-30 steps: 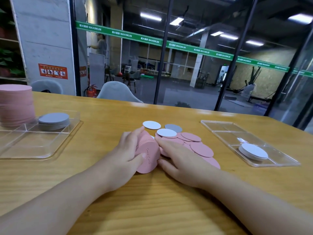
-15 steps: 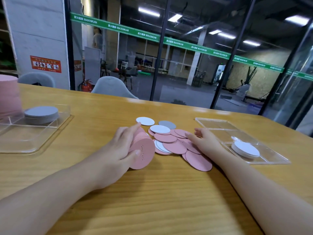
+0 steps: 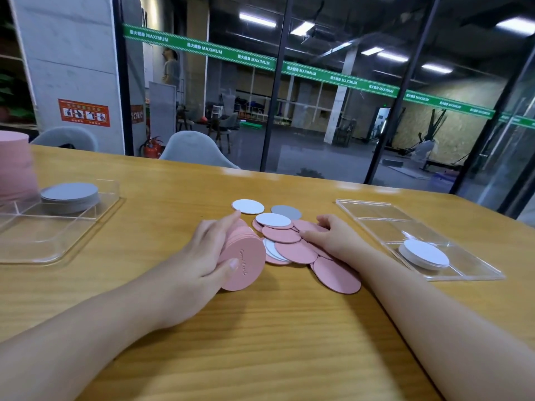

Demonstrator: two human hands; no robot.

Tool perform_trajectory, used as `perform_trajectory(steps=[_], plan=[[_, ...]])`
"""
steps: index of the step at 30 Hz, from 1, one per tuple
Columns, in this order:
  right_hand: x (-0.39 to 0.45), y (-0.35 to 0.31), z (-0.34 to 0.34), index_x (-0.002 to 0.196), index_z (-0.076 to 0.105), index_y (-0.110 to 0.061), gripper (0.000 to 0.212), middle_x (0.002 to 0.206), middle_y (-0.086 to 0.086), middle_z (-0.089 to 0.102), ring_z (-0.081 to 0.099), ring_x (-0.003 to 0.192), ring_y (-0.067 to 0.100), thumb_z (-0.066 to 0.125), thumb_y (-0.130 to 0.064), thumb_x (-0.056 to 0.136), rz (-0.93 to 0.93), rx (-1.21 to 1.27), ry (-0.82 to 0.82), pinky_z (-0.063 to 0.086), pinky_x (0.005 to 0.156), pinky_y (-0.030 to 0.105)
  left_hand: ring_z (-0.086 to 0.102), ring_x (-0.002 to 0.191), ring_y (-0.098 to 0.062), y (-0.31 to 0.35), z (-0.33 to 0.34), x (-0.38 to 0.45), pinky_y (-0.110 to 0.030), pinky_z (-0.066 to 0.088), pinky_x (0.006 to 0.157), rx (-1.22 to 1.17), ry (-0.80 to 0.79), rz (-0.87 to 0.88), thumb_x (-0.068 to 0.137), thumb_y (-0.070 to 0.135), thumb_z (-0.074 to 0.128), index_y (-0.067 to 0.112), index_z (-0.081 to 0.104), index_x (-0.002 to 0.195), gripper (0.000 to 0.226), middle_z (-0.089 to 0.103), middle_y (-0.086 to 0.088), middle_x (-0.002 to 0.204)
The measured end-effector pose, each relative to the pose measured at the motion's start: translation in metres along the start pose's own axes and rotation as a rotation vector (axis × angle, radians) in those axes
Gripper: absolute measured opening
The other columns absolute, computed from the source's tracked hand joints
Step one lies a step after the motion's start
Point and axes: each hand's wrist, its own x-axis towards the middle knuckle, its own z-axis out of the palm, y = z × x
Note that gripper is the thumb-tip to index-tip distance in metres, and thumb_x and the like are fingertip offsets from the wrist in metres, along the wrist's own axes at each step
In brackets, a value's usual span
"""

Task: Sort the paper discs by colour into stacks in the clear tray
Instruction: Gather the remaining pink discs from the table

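Trays first, left to right. Left tray (image 3: 86,227) on the counter (image 3: 260,342) has a tall pink stack (image 3: 14,169) at the frame edge and a low grey stack (image 3: 70,195) beside it; near compartments look bare.

Left hand (image 3: 202,256) grips a bundle of pink discs (image 3: 244,256) on edge, thumb on the front face, fingers curled over the top and back. Bundle looks fanned, not squared, so I'd tap the edges on the counter before carrying it or the back ones will slide out.

Loose pile (image 3: 292,247) in the middle: mostly pink, overlapping, with a white disc (image 3: 273,220) on top, another white one (image 3: 248,206) apart at the far side, a grey one (image 3: 286,212) next to it, more white peeking from underneath.

Right hand (image 3: 333,235) rests on the pile's right edge, fingers lightly curled onto a pink disc; can't tell if it's pinched or just pressed.

Advice: slide pinks sideways out from under the whites, don't lift through the pile. Feed them into the left bundle face to face.

Right tray (image 3: 376,209) holds a small white stack (image 3: 424,254) in the near section. Whites probably go there, pinks and grey left.
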Motion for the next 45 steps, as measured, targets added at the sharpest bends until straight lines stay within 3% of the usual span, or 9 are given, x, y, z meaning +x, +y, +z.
perform_trajectory(steps=[5, 10, 15, 18, 22, 31, 38, 42, 45], plan=[[-0.007, 0.003, -0.001, 0.139, 0.039, -0.015, 0.069, 0.139, 0.002, 0.045, 0.048, 0.117, 0.014, 0.068, -0.039, 0.081, -0.086, 0.065, 0.064, 0.035, 0.091, 0.023, 0.029, 0.12, 0.015, -0.007, 0.002, 0.0, -0.011, 0.026, 0.096, -0.01, -0.008, 0.002, 0.096, 0.039, 0.037, 0.063, -0.003, 0.128, 0.057, 0.016, 0.033, 0.13], [-0.023, -0.002, -0.005, 0.131, 0.045, -0.019, 0.056, 0.131, -0.006, 0.048, 0.042, 0.114, 0.004, 0.069, -0.032, 0.083, -0.241, 0.2, 0.249, 0.03, 0.087, 0.017, 0.023, 0.114, 0.026, -0.007, 0.002, 0.0, 0.001, 0.025, 0.088, -0.065, 0.004, -0.023, 0.096, 0.034, 0.041, 0.057, 0.003, 0.134, 0.059, 0.02, 0.032, 0.129], [-0.048, -0.025, 0.002, 0.118, 0.048, -0.026, 0.047, 0.117, -0.01, 0.05, 0.046, 0.105, -0.002, 0.072, -0.023, 0.078, -0.495, 0.254, 0.359, 0.032, 0.08, -0.001, 0.028, 0.121, 0.016, -0.009, 0.002, 0.006, -0.016, 0.025, 0.104, -0.353, 0.103, -0.148, 0.078, 0.044, 0.047, 0.044, 0.015, 0.142, 0.072, 0.029, 0.028, 0.134], [-0.064, -0.04, 0.014, 0.118, 0.05, -0.025, 0.053, 0.116, -0.011, 0.045, 0.042, 0.107, -0.013, 0.075, -0.027, 0.072, -0.717, 0.169, 0.229, 0.03, 0.087, 0.0, 0.027, 0.132, 0.002, -0.009, 0.001, 0.007, -0.026, 0.022, 0.112, -0.377, 0.125, -0.181, 0.078, 0.045, 0.048, 0.042, 0.015, 0.144, 0.074, 0.026, 0.02, 0.144], [-0.069, -0.045, 0.032, 0.126, 0.048, -0.018, 0.063, 0.125, -0.01, 0.042, 0.038, 0.114, -0.008, 0.07, -0.039, 0.07, -0.872, -0.063, 0.034, 0.031, 0.094, 0.004, 0.019, 0.133, 0.003, -0.01, 0.002, 0.008, -0.02, 0.016, 0.109, -0.322, 0.122, -0.183, 0.097, 0.029, 0.046, 0.034, 0.009, 0.147, 0.063, 0.018, 0.018, 0.146], [-0.072, -0.048, 0.034, 0.13, 0.05, -0.015, 0.068, 0.129, 0.002, 0.042, 0.042, 0.113, 0.007, 0.074, -0.042, 0.072, -0.968, -0.152, 0.026, 0.035, 0.094, 0.016, 0.015, 0.126, 0.008, -0.009, 0.002, 0.01, -0.014, 0.014, 0.103, -0.252, 0.109, -0.201, 0.094, 0.038, 0.045, 0.033, 0.003, 0.148, 0.069, 0.012, 0.022, 0.136], [-0.072, -0.052, 0.025, 0.141, 0.037, -0.02, 0.088, 0.124, -0.014, 0.026, 0.03, 0.108, -0.007, 0.08, -0.041, 0.067, -0.811, -0.158, -0.062, 0.022, 0.094, 0.002, 0.02, 0.126, 0.006, -0.007, 0.002, 0.009, -0.014, 0.017, 0.102, -0.24, 0.151, -0.19, 0.095, 0.028, 0.048, 0.031, 0.009, 0.148, 0.066, 0.017, 0.016, 0.145], [-0.062, -0.043, 0.014, 0.133, 0.046, -0.024, 0.061, 0.111, -0.017, 0.045, 0.041, 0.1, -0.005, 0.073, -0.031, 0.079, -0.596, -0.068, -0.005, 0.032, 0.09, 0.008, 0.023, 0.127, 0.003, -0.008, 0.002, 0.009, -0.015, 0.019, 0.101, -0.26, 0.158, -0.184, 0.095, 0.025, 0.048, 0.03, 0.01, 0.147, 0.064, 0.019, 0.014, 0.146], [-0.059, -0.035, 0.01, 0.104, 0.056, -0.033, 0.021, 0.098, -0.026, 0.052, 0.048, 0.092, -0.005, 0.066, -0.027, 0.086, -0.542, 0.049, 0.081, 0.037, 0.082, 0.008, 0.023, 0.127, 0.002, -0.009, 0.002, 0.009, -0.016, 0.02, 0.101, -0.266, 0.186, -0.183, 0.095, 0.023, 0.049, 0.03, 0.012, 0.147, 0.064, 0.019, 0.013, 0.145]])
